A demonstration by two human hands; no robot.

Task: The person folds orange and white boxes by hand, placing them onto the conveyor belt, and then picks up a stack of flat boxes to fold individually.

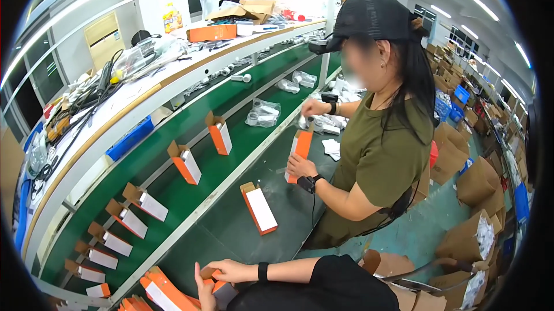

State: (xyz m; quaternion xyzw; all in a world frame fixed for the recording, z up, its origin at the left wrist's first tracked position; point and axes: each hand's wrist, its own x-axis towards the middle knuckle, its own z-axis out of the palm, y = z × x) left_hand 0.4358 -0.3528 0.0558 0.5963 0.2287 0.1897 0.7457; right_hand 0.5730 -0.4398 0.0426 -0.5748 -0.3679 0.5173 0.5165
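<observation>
Close to the lower edge, a small orange and grey-white box (222,292) is between my two hands. My right hand (228,269) reaches in from the right and curls its fingers over the top of this box. My left hand (205,289) grips its left side, with one finger pointing up; part of that hand is cut off by the frame. Just left of my hands lie several orange and white cartons (164,291). Farther up the dark table (231,224), a white and orange carton (259,210) stands with its brown flaps open.
Across the table, a co-worker in an olive shirt (384,143) holds an orange carton (300,145), one hand above its top. Several open cartons (187,165) stand along the green conveyor belt (242,135), with bagged white parts (264,113). A cluttered shelf (156,89) runs above it.
</observation>
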